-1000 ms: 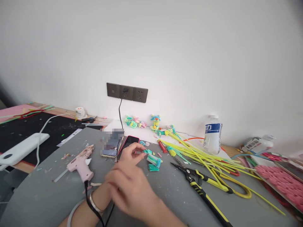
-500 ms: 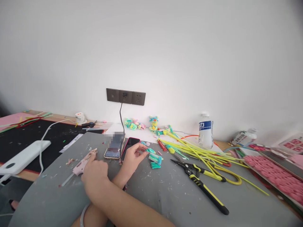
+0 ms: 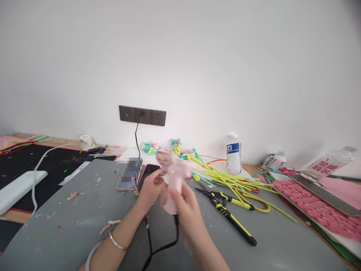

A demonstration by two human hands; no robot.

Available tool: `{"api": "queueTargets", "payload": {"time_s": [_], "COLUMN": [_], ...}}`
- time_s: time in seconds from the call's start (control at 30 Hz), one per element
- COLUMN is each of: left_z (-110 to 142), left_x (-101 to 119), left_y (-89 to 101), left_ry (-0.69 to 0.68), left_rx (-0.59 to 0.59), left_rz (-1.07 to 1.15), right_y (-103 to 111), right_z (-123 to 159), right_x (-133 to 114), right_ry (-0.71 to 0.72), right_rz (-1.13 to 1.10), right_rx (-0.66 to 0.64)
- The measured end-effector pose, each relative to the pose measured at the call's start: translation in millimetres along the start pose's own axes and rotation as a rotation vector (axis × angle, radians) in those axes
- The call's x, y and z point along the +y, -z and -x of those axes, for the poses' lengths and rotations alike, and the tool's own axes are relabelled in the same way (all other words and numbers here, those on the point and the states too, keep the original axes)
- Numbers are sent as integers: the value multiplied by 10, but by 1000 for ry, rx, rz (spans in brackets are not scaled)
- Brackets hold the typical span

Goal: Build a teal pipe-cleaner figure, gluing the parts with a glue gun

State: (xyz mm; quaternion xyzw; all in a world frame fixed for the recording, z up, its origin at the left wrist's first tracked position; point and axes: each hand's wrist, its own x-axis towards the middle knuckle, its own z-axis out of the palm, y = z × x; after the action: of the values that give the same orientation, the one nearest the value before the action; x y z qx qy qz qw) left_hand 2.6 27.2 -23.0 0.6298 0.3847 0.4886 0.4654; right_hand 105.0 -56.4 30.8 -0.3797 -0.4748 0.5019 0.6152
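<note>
My right hand [image 3: 187, 205] grips a pale pink hot glue gun [image 3: 175, 184], whose small red light glows. Blur smears the gun's front, and a black cord trails from the handle's base. Close behind the gun, my left hand [image 3: 149, 190] has thumb and fingers pinched together. The glue gun hides the spot past those fingertips, so what they hold cannot be made out. Beyond my left hand lie a phone in a pink case [image 3: 149, 170] and another phone [image 3: 129, 177]. Farther back sits a small yellow and blue fuzzy figure [image 3: 176, 146].
Black and yellow pliers [image 3: 225, 214] lie to the right, beside yellow-green fuzzy stems [image 3: 234, 182]. A bottle [image 3: 234, 156] stands near the wall. Chunky pink knitting [image 3: 303, 207] is at far right, a white power bank [image 3: 21, 190] at far left. Scraps [image 3: 75, 195] dot the grey mat.
My right hand has carried the glue gun from the left side of the mat to in front of my left hand. The arms no longer cross. The view has shifted slightly right.
</note>
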Motion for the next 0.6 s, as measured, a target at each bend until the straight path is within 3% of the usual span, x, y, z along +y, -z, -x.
{"api": "queueTargets", "payload": {"time_s": [0.1, 0.2, 0.37, 0.6], "left_z": [-11, -1, 18, 11], "left_x": [10, 51, 113, 146], "left_y": [23, 33, 15, 0], "left_ry": [0, 1, -56, -129], "left_rx": [-17, -5, 35, 56], "left_rz": [34, 45, 58, 79], "right_y": [395, 558, 548, 469], "right_z": [278, 518, 670, 638], "right_x": [-35, -6, 76, 164], "right_ry": [-13, -65, -207, -203], "right_rz": [-197, -245, -155, -58], "right_rx": [149, 261, 273, 274]}}
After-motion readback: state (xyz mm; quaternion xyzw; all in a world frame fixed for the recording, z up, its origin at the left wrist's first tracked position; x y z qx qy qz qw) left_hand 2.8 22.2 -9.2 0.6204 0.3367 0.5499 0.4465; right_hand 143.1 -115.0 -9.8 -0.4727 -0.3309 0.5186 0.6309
